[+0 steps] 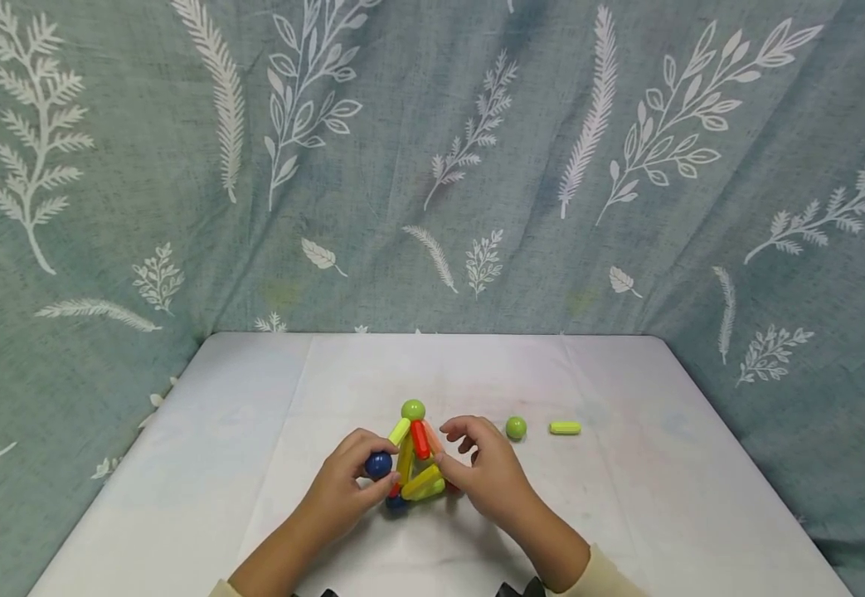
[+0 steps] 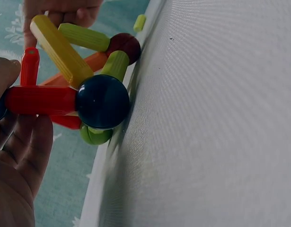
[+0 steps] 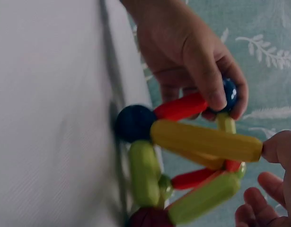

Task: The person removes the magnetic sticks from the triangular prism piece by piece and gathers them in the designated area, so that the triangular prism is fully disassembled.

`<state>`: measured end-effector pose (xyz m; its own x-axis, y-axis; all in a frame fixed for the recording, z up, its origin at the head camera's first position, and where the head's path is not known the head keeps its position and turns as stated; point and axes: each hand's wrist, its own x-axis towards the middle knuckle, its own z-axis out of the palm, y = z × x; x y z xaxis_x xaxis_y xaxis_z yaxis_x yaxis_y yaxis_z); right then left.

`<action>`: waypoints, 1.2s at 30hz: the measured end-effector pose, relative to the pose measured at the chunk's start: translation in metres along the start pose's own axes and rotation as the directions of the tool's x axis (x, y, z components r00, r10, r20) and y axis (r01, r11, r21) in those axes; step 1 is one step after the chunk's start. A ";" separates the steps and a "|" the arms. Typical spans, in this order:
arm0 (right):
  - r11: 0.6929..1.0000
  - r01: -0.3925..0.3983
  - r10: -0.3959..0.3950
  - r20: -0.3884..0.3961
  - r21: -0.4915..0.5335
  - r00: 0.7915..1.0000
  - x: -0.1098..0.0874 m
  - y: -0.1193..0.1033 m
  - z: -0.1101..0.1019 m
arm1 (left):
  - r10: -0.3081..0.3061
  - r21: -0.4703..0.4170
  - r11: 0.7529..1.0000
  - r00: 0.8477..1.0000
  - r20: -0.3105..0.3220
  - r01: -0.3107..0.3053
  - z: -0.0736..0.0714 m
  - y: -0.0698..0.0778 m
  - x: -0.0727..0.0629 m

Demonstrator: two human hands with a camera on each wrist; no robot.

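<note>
A frame of coloured magnetic rods and balls stands on the white table. My left hand (image 1: 338,489) holds a dark blue ball (image 1: 378,464) at its near left, thumb and fingers around it. From that ball a red rod (image 2: 41,100) runs down to a second blue ball (image 2: 102,101) low by the table. My right hand (image 1: 488,468) is at the frame's right side, fingers bent loosely and spread from the thumb. In the right wrist view its thumb tip meets the free end of a yellow rod (image 3: 207,139). A green ball (image 1: 413,410) tops the far end.
To the right of the frame, a loose green ball (image 1: 516,428) and a yellow-green rod (image 1: 565,428) lie on the table (image 1: 626,514). A teal curtain (image 1: 417,166) with white leaf prints hangs behind and at both sides.
</note>
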<state>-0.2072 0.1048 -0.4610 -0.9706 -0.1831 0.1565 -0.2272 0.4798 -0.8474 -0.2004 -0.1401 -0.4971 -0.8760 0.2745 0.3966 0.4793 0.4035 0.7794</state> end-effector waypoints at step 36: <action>0.995 -0.083 0.091 -0.231 0.046 0.969 0.001 -0.015 0.039 | 0.059 -0.008 0.998 0.998 -0.029 -0.060 0.001 -0.005 -0.001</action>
<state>-0.2012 0.0637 -0.4679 -0.9793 0.0651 0.1916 -0.1420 0.4535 -0.8799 -0.2023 -0.1410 -0.5020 -0.8471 0.2725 0.4562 0.5304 0.3795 0.7581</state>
